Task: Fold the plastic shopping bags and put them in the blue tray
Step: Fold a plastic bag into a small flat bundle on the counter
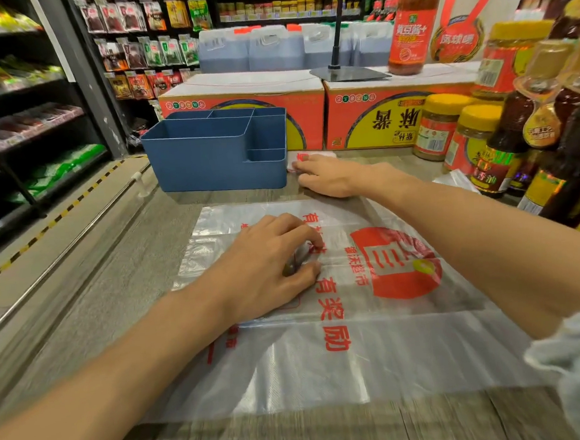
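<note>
Clear plastic bag [374, 317] with red print lies flat on the wooden counter [141, 275], centre to lower frame. Left hand [271, 265] sits on the bag mid-frame, fingers curled, pinching the plastic. Right hand [327, 177] reaches to upper centre, fingers wrapped over a small folded bag [306, 157] lying just beside the blue tray [219, 156]. The tray stands upper centre-left on the counter, compartments showing nothing inside. Orange cartons [308, 108] behind it; sauce jars and bottles [515, 128] crowd the right edge.
</note>
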